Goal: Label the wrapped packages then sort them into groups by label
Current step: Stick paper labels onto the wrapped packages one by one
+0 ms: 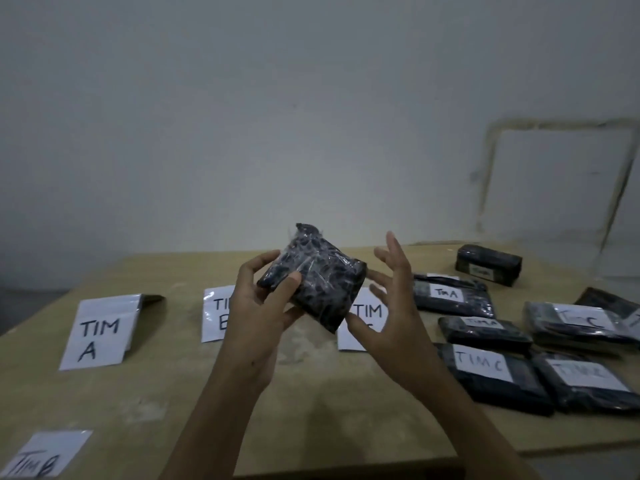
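Starting at seven o'clock on the table (173,393), a loose label (38,457) marked TIM B lies flat and unattached, which suggests labelling is not finished; at nine o'clock sits the TIM A sign (100,332), with the TIM B sign (216,315) next along, partly hidden by the left hand (263,306); no package lies in front of either sign, so sorting looks not yet begun; the left hand's grip is curled round the wrapped package (317,282), thumb on the near face and fingers behind, holding it tilted in the air above the middle of the table; the face that shows bears no label; at three o'clock of that package the right hand (391,299) has its grip spread, fingers straight and apart, close beside the wrap, though whether it touches I cannot tell; behind it the TIM C sign (363,318) is half covered; from two to four o'clock lie the labelled packages (485,372), reading TIM A and TIM C where legible, in one mixed cluster; by my judgement most are labelled, this one is left, and all the grouping remains.
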